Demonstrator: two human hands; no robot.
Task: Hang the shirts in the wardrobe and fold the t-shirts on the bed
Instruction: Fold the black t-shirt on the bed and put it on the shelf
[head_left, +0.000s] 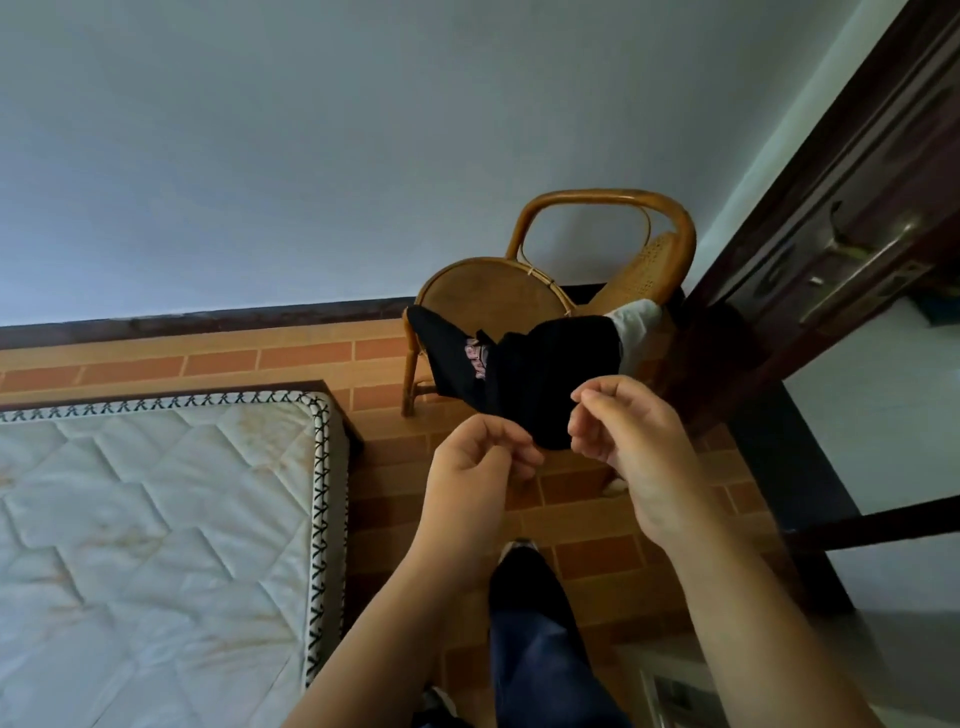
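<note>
A view from the person's head, looking down at both hands held out in front of a rattan chair (488, 291). A black garment (550, 374) with a patch of pink lettering is draped over the front of the chair seat and hangs down toward the floor. A white garment (636, 322) lies just behind it on the seat, showing at the black one's right end.

The rounded lower edge of the black garment hangs between the two hands. The left hand (480, 462) is below and to the left of this edge, its fingers curled and its fingertips bunched together right at the cloth. The right hand (623, 431) is just to the right of the edge, its fingers also curled inward, with the fingertips against the side of the fabric. Whether either hand actually pinches the cloth or only meets it cannot be told, because the dark fabric hides the contact.

To the left, well apart from the chair, is the corner of a bed with a bare quilted white mattress (156, 519). The floor (582, 519) has a brick-pattern tile. A dark wooden door (810, 218) with a metal handle stands at the right. Below the hands, the person's leg in dark blue trousers (540, 654) shows.
</note>
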